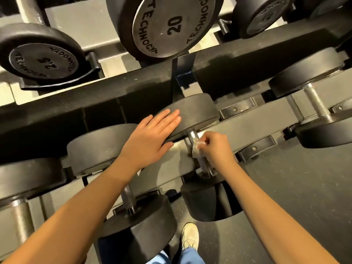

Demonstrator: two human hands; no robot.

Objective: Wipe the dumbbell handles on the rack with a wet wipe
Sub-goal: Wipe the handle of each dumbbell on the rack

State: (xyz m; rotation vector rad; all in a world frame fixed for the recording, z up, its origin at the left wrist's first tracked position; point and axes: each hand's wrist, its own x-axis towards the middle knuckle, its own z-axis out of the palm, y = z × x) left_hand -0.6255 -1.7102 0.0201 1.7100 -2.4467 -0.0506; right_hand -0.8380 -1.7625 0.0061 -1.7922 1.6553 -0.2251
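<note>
One wipe [196, 149] pinched in right hand [216, 146].

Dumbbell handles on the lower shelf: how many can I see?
4: far-left handle, centre-left handle, wiped handle, far-right handle. Others may be hidden.

The rack [95, 103] shows two tiers. On the upper tier the dumbbell marked 20 [167, 23] sits in the middle, with the dumbbell marked 2.5 [42, 58] to its left.

On the lower tier the middle dumbbell [196, 113] lies with one head far and one head near. The left neighbour [137, 225] and the right neighbour [316, 103] lie beside it.

The left hand [150, 136] lies flat on the far head of the middle dumbbell. The right hand [215, 144] is just to the right, at the handle [204, 164], and pinches the wipe [197, 147] against it.

In front of the near head, a shoe [189, 236] stands on the floor [295, 187].
</note>
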